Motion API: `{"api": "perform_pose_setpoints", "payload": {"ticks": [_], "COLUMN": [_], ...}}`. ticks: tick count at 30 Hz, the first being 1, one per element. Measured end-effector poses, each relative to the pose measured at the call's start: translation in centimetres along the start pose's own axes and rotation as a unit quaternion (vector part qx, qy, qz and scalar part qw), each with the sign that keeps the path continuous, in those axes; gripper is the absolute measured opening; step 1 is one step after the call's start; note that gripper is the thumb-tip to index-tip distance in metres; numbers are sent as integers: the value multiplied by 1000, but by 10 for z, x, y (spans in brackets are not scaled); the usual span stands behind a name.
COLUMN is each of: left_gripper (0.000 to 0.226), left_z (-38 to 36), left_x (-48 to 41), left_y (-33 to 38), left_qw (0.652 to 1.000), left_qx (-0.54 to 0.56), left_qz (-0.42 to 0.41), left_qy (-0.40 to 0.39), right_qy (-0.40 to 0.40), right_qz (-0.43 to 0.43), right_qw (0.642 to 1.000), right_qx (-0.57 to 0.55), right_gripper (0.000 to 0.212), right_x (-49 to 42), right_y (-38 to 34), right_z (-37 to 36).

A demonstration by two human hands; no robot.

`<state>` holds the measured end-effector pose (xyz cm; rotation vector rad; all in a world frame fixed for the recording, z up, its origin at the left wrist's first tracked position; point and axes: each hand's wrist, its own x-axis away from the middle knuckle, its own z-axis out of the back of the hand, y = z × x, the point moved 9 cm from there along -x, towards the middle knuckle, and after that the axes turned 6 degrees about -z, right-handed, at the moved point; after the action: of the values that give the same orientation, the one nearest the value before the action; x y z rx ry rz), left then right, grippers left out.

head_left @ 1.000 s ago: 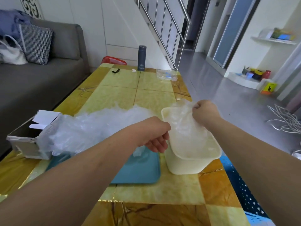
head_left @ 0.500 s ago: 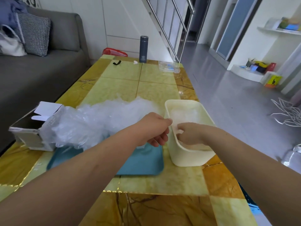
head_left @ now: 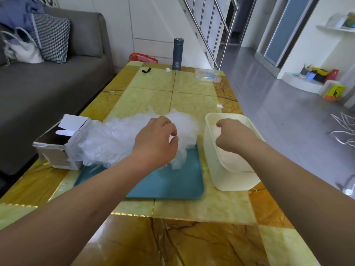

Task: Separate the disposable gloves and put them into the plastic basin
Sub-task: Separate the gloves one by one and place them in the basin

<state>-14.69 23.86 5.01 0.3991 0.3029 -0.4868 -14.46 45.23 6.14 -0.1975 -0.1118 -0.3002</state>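
Observation:
A heap of clear disposable gloves [head_left: 107, 143] spills from an open cardboard box [head_left: 55, 150] onto a teal tray [head_left: 172, 185]. My left hand [head_left: 155, 141] rests on the heap's right end, its thumb and forefinger pinching the thin film, and a bit of glove hangs below it. To the tray's right stands the cream plastic basin [head_left: 211, 162], with clear gloves [head_left: 236, 162] lying in its bottom. My right hand [head_left: 232, 137] hovers over the basin, its fingers curled into a fist, and I see nothing in it.
At the far end of the yellow marble-pattern table [head_left: 192, 208] are a dark thermos [head_left: 178, 53], a clear plastic packet [head_left: 207, 76] and a small black item [head_left: 146, 70]. A grey sofa [head_left: 48, 93] runs along the left. The table's right edge borders the open floor.
My right hand carried a glove down into the basin, let it go and rose again. My left hand shifted left onto the heap.

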Motion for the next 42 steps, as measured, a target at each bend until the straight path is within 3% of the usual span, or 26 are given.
{"api": "perform_pose_setpoints", "payload": {"ticks": [3,6,10,14,17,21,23,25,28,30,32,34,38,42], "left_gripper": [56,58,31,25,29,14,24,33,32,40,65,77,52,30], "left_z": [-38,-68,-66,-44,-34,-29,-40,-54,-48,-36,-39,-56,-73,-61], "left_x": [-5,4,35,67,85,83,77,76,73,67,59,60,69,81], "left_y": [-19,-37,-49,-44,-49,-49,-40,-43,-40,-37,-37,-37,-50,-49], "left_qw": [984,971,980,994,999,999,998,996,997,995,997,995,986,987], "left_qx": [-111,-116,-60,-23,18,54,44,29,56,70,73,63,42,-1], "left_qz": [-27,-9,39,31,18,-4,-9,40,47,28,16,19,49,47], "left_qy": [-140,-210,-186,-103,-45,1,-44,-81,7,57,23,-74,-155,-156], "right_qy": [60,59,-67,-97,-62,38,54,60,122,155,140,79,33,-45], "right_qz": [46,121,141,118,95,83,84,93,102,102,105,91,87,101], "right_qw": [997,984,951,943,936,929,920,913,916,915,915,918,908,910], "right_qx": [9,-120,-268,-297,-334,-359,-379,-392,-368,-357,-363,-377,-408,-400], "right_gripper": [56,63,65,53,45,28,31,35,39,54,80,94,98,76], "right_x": [24,51,66,67,66,65,65,68,75,76,67,55,46,45], "right_y": [-36,-70,-82,-67,-61,-51,-50,-51,-47,-46,-48,-52,-47,-48], "right_z": [21,11,-61,-116,-136,-131,-128,-128,-119,-110,-109,-116,-124,-143]}}
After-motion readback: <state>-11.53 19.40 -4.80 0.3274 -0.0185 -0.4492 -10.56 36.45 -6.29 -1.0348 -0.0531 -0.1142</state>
